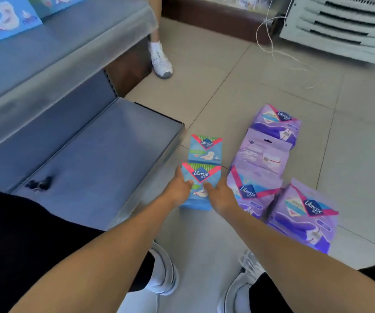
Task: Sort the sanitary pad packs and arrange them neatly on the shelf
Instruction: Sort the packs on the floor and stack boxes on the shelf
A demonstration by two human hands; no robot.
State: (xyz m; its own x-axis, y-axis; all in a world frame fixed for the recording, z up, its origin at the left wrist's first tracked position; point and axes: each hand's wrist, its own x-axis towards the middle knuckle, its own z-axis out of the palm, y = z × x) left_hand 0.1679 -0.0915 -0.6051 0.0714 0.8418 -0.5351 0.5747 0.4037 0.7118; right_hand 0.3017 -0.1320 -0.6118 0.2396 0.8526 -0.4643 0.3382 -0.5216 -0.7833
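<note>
From up here I see both of my hands on the near blue pack (201,186), which stands on the floor (261,82) just right of the bottom shelf (105,141). My left hand (178,188) grips its left edge, thumb curled over the front; my right hand (218,196) clamps the right edge the same way, so each grip is closed on that pack. A second blue pack (205,150) stands directly behind it, touching or nearly so (I cannot tell which). To the right lie four purple packs on the floor: the far one (277,122), one with its back side up (263,154), one just beside my right hand (249,190), and the nearest (304,218) at the right. On the upper shelf (69,41), at the top left, more blue packs (5,21) sit. A white shoe (161,62) of another person stands beyond the shelf end, and a white cable (270,41) trails over the tiles.
</note>
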